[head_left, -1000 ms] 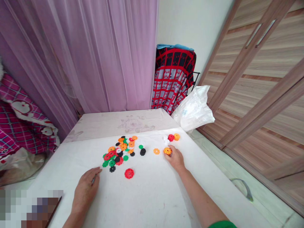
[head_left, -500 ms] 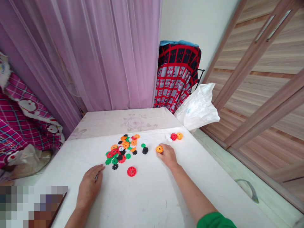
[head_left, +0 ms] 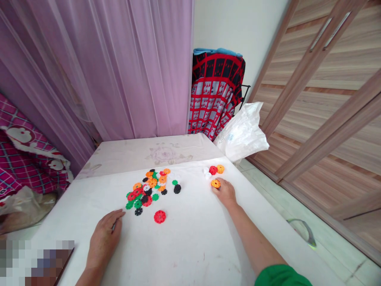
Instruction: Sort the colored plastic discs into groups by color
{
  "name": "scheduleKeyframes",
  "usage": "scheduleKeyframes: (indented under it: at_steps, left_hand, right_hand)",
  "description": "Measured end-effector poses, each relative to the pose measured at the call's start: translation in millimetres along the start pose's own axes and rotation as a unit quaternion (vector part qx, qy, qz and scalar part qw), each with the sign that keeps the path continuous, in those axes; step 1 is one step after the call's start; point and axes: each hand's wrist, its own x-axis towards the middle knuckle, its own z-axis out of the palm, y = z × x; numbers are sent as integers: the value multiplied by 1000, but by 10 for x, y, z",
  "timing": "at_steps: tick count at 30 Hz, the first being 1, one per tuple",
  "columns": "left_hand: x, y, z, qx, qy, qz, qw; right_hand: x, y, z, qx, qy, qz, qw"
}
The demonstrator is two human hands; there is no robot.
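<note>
Head view: a clump of orange notched discs, seemingly stacked, is pinched in the right hand.
Right-hand grip: thumb and fingers close on the rim, probably to keep the layers together, leaving the upper face uncovered.
Left hand: rests on the counter, fingers loosely bent, thumb slightly apart; no disc shows in it, though its underside is hidden.
Far-right group: white discs, a red disc and a far orange disc lie together, well apart from the mixed pile, presumably to avoid mingling.
Held discs' place: at the right fingertips, just nearer than that group, well apart from the left hand, which lies near the pile.
</note>
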Motion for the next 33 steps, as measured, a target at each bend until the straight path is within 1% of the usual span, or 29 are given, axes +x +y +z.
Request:
scheduleKeyframes:
  at_steps: [4, 9, 12, 16, 20, 24, 28, 33]
  left_hand:
    - [2, 10, -13, 3, 3, 3, 1000]
    - [2, 3, -13, 7, 4, 6, 1000]
    - [6, -1, -13, 8, 5, 5, 1000]
    - [7, 15, -25, 8, 7, 4, 1000]
    - [4, 21, -33, 8, 2, 4, 1000]
    - [-2, -9, -12, 3, 1, -2, 1000]
    - [-6, -22, 3, -1, -1, 0, 1000]
    - [1, -10, -3, 4, -3, 5, 1000]
  right_hand:
    - [159, 236, -71, -22, 0, 61, 998]
    - [372, 355, -88, -5, -22, 112, 993]
    - [477, 387, -79, 16, -33, 127, 991]
    - [567, 447, -64, 34, -48, 117, 991]
    - [548, 541, -46, 64, -42, 102, 992]
    - [414, 595, -36, 80, -9, 109, 991]
    - [307, 515, -71, 40, 16, 120, 992]
    - [337, 354, -148, -4, -11, 146, 989]
